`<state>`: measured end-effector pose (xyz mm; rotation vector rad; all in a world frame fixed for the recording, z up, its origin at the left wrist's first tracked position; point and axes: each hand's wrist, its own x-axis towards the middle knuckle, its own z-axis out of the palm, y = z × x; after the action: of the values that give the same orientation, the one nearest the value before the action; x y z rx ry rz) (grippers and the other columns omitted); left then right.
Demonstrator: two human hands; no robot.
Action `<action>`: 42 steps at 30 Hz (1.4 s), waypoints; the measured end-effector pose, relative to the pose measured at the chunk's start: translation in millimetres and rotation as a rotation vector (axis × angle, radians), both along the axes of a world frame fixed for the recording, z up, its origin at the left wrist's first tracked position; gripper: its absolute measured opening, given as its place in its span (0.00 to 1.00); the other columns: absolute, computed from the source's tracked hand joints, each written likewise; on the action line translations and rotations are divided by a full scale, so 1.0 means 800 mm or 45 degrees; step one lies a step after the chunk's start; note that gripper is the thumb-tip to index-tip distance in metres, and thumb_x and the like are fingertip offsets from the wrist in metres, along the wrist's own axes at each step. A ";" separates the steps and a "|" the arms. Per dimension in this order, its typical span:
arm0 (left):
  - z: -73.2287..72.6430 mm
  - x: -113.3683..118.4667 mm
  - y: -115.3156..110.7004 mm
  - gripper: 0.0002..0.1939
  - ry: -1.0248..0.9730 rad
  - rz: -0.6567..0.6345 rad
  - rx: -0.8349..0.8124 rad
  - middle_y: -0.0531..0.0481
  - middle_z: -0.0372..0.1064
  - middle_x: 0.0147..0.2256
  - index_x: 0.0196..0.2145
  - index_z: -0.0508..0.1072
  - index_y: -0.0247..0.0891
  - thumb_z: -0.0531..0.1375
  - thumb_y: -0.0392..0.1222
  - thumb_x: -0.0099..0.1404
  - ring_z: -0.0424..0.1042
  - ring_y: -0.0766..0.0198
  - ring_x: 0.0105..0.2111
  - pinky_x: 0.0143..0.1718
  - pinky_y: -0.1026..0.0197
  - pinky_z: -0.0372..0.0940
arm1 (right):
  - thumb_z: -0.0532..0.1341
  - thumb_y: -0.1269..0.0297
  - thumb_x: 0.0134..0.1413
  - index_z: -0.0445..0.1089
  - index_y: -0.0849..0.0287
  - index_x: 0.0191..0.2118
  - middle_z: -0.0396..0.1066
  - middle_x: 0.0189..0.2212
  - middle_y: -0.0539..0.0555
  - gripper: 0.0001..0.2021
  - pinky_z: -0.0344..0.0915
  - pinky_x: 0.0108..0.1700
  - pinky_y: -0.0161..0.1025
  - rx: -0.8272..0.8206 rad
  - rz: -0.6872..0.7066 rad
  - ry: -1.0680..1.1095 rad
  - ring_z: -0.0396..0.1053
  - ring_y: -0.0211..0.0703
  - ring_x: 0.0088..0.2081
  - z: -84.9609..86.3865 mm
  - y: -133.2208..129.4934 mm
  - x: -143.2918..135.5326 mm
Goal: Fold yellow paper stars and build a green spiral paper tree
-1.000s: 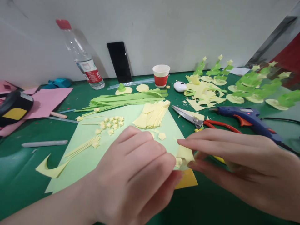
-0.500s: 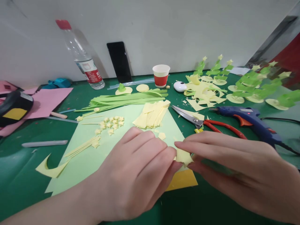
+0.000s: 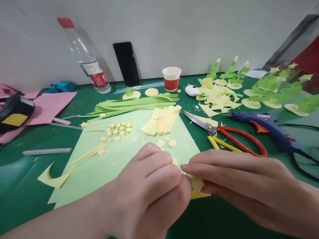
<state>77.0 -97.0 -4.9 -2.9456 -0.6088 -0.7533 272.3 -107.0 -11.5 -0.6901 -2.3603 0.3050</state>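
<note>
Low over the front of the pale green sheet (image 3: pixel 124 159), my two hands meet around a pale yellow folded paper star (image 3: pixel 197 184). My left hand (image 3: pixel 147 186) is curled closed at the star's left side, its fingertips mostly hidden from me. From the right, my right hand (image 3: pixel 249 182) has fingers and thumb closed on the star, one point showing between them. Just beyond lie flat yellow paper pentagons (image 3: pixel 172 143) and a pile of yellow paper strips (image 3: pixel 161 120). Several small puffed paper stars (image 3: pixel 122 127) are clustered to the left.
Scissors (image 3: pixel 211 127) and a blue glue gun (image 3: pixel 266 121) lie right of the sheet. Behind are green strips (image 3: pixel 134 104), a paper cup (image 3: pixel 171 79), a phone (image 3: pixel 126 64) and a bottle (image 3: pixel 92 69). Paper plants (image 3: pixel 271 89) stand back right; a tape measure (image 3: pixel 16 113) is left.
Both hands have come slightly lower and nearer to me, with the paper star tilted between them. Another pentagon and more of the scissors' handles now show.
</note>
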 end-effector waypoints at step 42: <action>-0.016 0.009 0.001 0.26 -0.245 0.043 0.393 0.52 0.51 0.13 0.08 0.59 0.36 0.47 0.26 0.63 0.50 0.66 0.19 0.21 0.59 0.50 | 0.46 0.71 0.62 0.68 0.65 0.32 0.73 0.26 0.54 0.14 0.69 0.29 0.20 0.183 -0.062 0.106 0.72 0.33 0.26 0.015 0.002 -0.006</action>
<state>83.9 -96.4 -18.0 -2.5960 -0.4987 -1.0326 267.3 -105.8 0.5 -0.6528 -2.2576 0.1384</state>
